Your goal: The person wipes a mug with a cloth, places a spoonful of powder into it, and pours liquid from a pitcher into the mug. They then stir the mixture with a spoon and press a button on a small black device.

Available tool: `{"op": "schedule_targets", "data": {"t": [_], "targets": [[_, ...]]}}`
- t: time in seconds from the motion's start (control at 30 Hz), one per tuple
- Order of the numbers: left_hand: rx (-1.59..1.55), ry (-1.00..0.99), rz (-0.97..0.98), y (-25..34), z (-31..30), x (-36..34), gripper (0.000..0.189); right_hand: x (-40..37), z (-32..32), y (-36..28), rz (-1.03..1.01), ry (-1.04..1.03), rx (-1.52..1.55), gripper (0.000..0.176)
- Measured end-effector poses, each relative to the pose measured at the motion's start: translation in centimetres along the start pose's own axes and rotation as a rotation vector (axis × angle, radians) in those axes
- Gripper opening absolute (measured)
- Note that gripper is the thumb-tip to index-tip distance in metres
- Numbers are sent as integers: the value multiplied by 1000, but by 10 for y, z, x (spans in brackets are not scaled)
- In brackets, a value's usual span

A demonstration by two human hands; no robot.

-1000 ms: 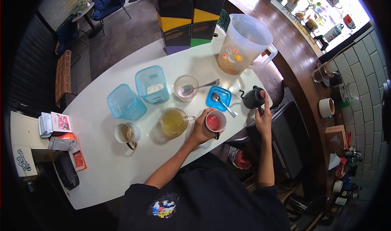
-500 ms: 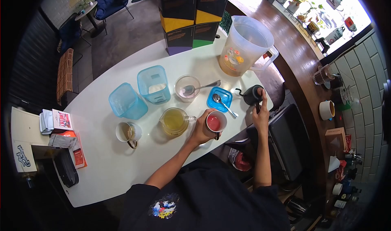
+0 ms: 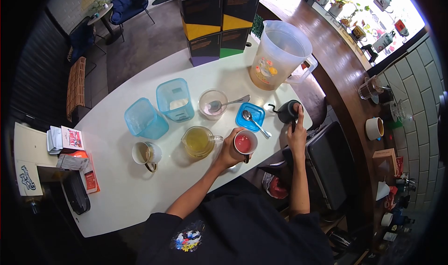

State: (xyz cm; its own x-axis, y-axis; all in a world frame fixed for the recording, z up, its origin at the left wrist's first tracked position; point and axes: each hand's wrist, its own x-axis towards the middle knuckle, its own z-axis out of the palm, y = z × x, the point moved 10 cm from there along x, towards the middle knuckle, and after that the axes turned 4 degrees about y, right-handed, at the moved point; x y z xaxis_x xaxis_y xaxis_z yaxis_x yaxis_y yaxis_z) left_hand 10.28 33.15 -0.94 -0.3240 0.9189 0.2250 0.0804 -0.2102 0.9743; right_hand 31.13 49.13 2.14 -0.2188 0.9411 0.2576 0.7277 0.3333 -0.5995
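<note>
My left hand [image 3: 228, 151] wraps around a white mug [image 3: 252, 139] with pinkish-red liquid in it, near the table's front edge. At the right end of the table, my right hand [image 3: 297, 127] grips the handle of a small black gooseneck kettle [image 3: 286, 111], whose thin spout points left. Between them lies a blue square lid [image 3: 243, 121] with a metal spoon [image 3: 256, 124] on it. Left of the mug stands a glass jug [image 3: 198, 142] of yellow-green liquid. Behind that is a clear cup [image 3: 205, 93] with a spoon [image 3: 228, 103] resting across it.
Two blue plastic containers [image 3: 145, 119] stand at the left, the right one holding white powder. Another mug [image 3: 147, 154] sits before them. A large plastic pitcher [image 3: 283, 45] with brown liquid is at the back right, beside stacked dark boxes [image 3: 205, 20]. A black chair [image 3: 332, 164] adjoins the right edge.
The view has shifted slightly. Both hands keep their holds, on the mug and on the kettle, with almost no movement.
</note>
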Motion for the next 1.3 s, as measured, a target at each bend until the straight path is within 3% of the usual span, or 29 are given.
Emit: {"op": "schedule_targets", "data": {"t": [0.13,0.33,0.4,0.43,0.5,0.63,0.7,0.8,0.93,1.07,1.13,1.3], "targets": [[40,-20,33,5,2,0,72,-1,-2,-3,29,-47,-57,85],[53,-27,-7,7,2,1,73,20,-41,-34,-151,104,-256,61],[72,-11,12,14,2,2,75,46,-62,-31,-15,180,-35,47],[70,-10,10,14,2,2,75,60,-64,-37,-15,177,-37,47],[119,6,38,16,0,2,79,90,-74,-51,-66,284,325,44],[127,33,53,15,-1,2,82,148,-53,-47,-93,393,562,46],[112,88,90,21,-5,1,82,171,-31,-38,35,235,784,47],[139,18,69,20,0,2,79,182,-19,-48,3,51,993,50],[86,16,27,11,0,0,76,180,-22,-62,-10,82,985,53],[113,14,57,9,-1,-1,74,174,-30,-64,43,350,1017,53],[119,8,61,10,-2,-1,75,172,-37,-69,42,374,1036,53],[93,25,47,8,-2,0,77,171,-101,-69,-70,466,1106,53]]}}
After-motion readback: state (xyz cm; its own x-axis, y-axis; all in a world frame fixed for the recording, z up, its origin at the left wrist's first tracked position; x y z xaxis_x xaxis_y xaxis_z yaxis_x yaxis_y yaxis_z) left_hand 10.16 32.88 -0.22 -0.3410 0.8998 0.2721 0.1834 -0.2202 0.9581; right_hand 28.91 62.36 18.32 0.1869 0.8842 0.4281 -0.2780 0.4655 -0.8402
